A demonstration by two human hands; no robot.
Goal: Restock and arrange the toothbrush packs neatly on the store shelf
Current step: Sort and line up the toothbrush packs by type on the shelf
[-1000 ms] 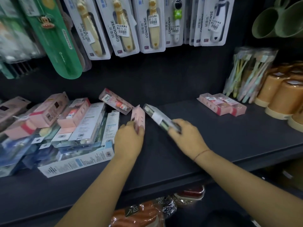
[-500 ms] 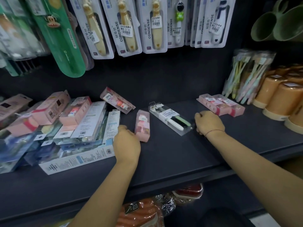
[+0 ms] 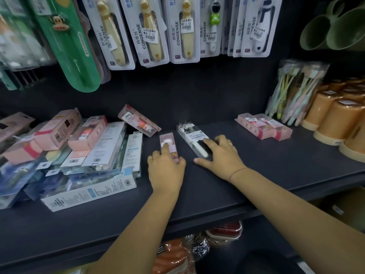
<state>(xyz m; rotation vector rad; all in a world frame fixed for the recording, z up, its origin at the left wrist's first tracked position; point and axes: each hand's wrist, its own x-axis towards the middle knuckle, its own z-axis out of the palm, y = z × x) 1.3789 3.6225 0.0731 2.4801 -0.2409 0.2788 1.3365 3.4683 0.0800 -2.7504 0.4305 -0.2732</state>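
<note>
On the shelf (image 3: 256,175), my left hand (image 3: 166,171) rests on a small pack (image 3: 167,138), just left of the soft-toothbrush pack (image 3: 190,135) under my right hand (image 3: 221,153); the heaped packs (image 3: 79,151) lie further left.

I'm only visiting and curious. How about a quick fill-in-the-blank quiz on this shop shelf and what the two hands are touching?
1. The small pack under the left hand is coloured ____.
2. The clear pack under the right hand reads "SOFT ____".
3. The cups at the right end of the shelf are ____.

Missing words: pink; toothbrush; orange.
</note>
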